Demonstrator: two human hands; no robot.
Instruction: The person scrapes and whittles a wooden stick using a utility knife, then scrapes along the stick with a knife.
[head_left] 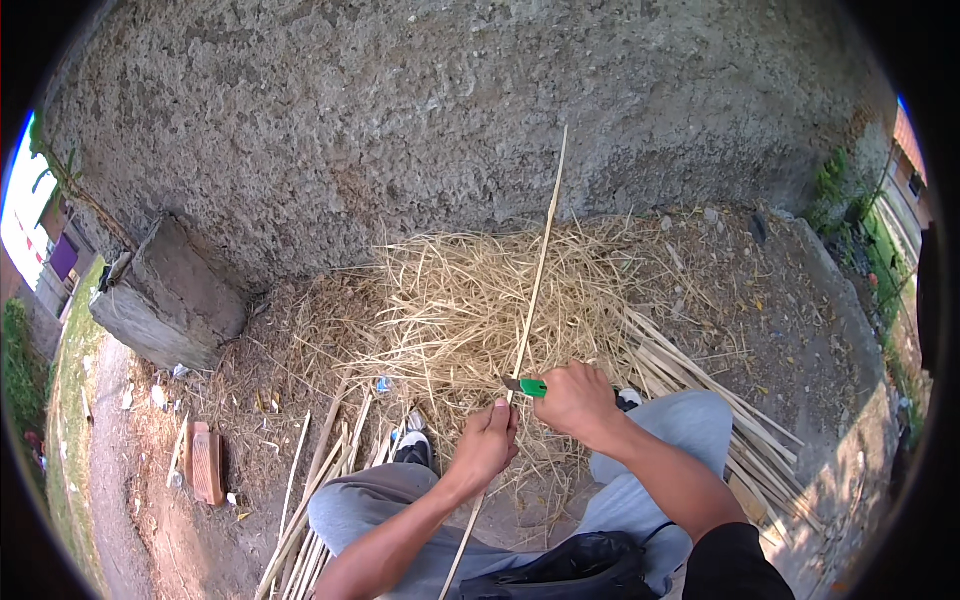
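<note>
A long, thin, pale strip that looks like split bamboo (541, 262) runs from between my knees up toward the wall. My left hand (486, 440) is closed around its lower part, the thumb pointing up along it. In my right hand (577, 405) is a green-handled utility knife (533, 387), its dark blade lying across the strip just above my left thumb. Beneath and beyond both hands spreads a heap of pale shavings (470, 300).
Bundles of longer strips lie on the ground at the left (335, 470) and right (700, 390). A rough grey wall (480, 120) rises ahead. At the left stand a concrete block (180, 300) and a reddish brick (207, 465). A black bag (570, 570) rests in my lap.
</note>
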